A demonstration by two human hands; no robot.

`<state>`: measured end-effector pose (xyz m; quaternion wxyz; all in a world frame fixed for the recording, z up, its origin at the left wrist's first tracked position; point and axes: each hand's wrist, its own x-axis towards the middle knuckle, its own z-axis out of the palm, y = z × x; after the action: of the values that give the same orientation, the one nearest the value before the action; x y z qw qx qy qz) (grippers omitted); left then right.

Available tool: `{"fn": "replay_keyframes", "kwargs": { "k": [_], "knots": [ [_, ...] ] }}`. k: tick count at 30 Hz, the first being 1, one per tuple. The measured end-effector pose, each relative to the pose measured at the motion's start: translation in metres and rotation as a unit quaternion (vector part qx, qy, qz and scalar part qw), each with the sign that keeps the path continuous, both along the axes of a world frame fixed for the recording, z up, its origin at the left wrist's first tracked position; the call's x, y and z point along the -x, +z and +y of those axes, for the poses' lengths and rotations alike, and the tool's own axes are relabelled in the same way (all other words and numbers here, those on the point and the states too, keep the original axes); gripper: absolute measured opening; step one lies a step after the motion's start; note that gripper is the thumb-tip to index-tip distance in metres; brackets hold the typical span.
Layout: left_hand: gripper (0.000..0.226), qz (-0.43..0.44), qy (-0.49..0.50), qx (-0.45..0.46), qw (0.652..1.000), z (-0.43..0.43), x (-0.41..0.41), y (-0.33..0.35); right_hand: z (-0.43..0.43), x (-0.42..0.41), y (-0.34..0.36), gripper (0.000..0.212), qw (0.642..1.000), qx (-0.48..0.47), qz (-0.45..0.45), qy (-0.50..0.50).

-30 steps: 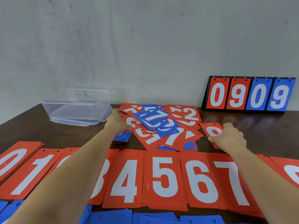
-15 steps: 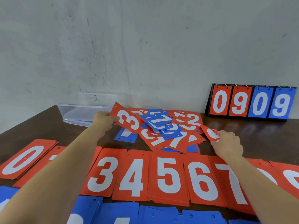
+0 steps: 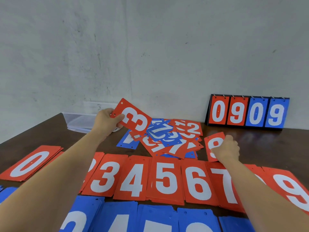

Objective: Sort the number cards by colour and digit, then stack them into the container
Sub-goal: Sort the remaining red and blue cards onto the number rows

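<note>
A: Left hand (image 3: pixel 107 120)?
B: Pinches the flat red plastic card "3" (image 3: pixel 133 119) by its end, above the mixed card pile (image 3: pixel 168 139), near the clear plastic container (image 3: pixel 78 120).
A: Right hand (image 3: pixel 225 150)?
B: Grips the red card "8" (image 3: pixel 214 143), just right of the pile.

Red 3 card (image 3: pixel 133 119) seen as thin stiff matt sheet, container (image 3: pixel 78 120) made of clear smooth plastic, table (image 3: pixel 250 141) finished in dark glossy wood, wall (image 3: pixel 150 47) left matt and scuffed, scoreboard (image 3: pixel 247 113) hung on metal rings (image 3: pixel 223 95)
</note>
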<state>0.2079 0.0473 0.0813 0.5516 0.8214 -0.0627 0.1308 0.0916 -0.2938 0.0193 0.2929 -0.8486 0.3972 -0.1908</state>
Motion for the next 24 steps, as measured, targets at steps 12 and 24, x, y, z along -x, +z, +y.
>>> {"fn": "replay_keyframes", "kwargs": {
  "k": [12, 24],
  "knots": [
    [0.017, -0.041, 0.003, 0.023, 0.999, -0.013, 0.039, 0.024, 0.010, 0.027, 0.039, 0.026, 0.971, 0.008, -0.234, 0.054],
    [0.011, 0.051, -0.059, 0.006, 0.997, 0.040, 0.066, 0.013, 0.064, 0.048, 0.061, 0.027, 0.939, -0.113, -0.277, 0.170]
  ]
}}
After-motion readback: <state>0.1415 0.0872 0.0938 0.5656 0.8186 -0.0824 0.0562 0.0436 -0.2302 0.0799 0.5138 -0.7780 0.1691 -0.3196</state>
